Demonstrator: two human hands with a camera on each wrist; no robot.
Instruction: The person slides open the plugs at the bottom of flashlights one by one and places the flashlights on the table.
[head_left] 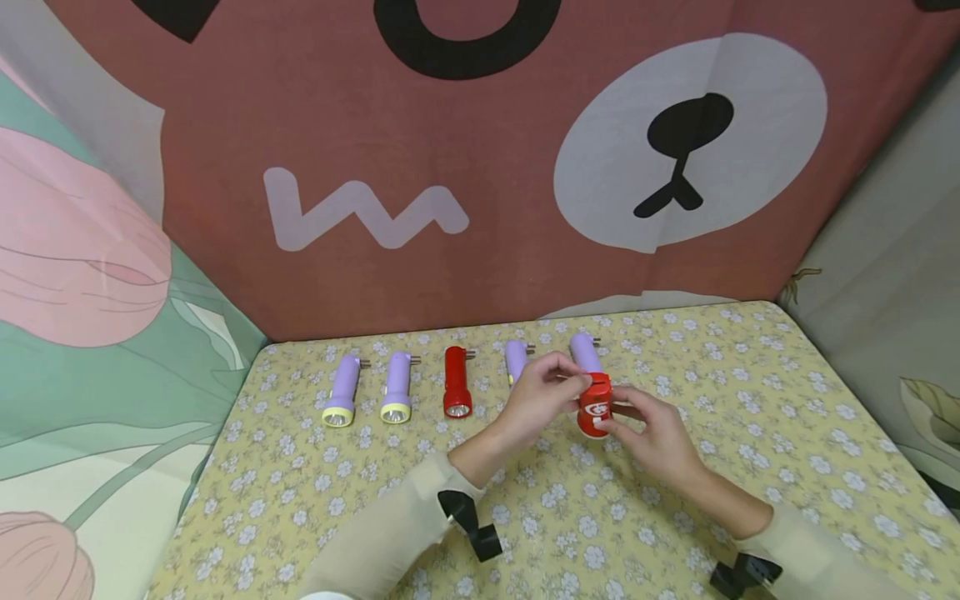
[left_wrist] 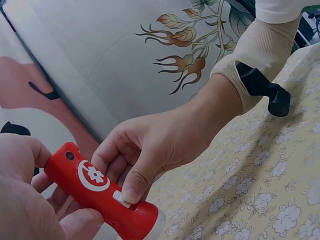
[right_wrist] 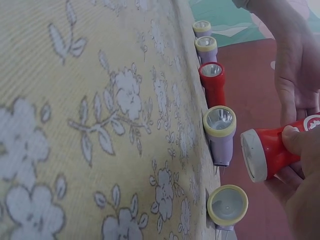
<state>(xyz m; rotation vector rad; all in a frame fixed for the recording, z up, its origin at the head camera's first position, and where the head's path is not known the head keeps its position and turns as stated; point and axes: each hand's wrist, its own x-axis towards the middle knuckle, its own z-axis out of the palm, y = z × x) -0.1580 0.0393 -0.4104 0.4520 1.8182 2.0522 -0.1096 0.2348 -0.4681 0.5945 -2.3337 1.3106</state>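
Note:
Both hands hold a red flashlight (head_left: 596, 407) with a white flower emblem and a white lens rim above the patterned cloth. At its tail end, my left hand (head_left: 534, 398) pinches the body with thumb and fingers. My right hand (head_left: 658, 435) grips it nearer the head. In the left wrist view the right thumb (left_wrist: 137, 182) presses at the white slide switch (left_wrist: 121, 198). The lens end (right_wrist: 254, 156) faces left in the right wrist view and looks unlit. Behind the hands lie a purple flashlight (head_left: 586, 353) and another purple flashlight (head_left: 516, 358), both partly hidden in the head view.
To the left, another red flashlight (head_left: 456, 383) lies in a row with two yellow-rimmed purple flashlights (head_left: 396, 387). Metal plug prongs stick out at their tails. A floral cloth (head_left: 570, 517) covers the table. Printed curtains (head_left: 360, 283) stand behind and at the sides.

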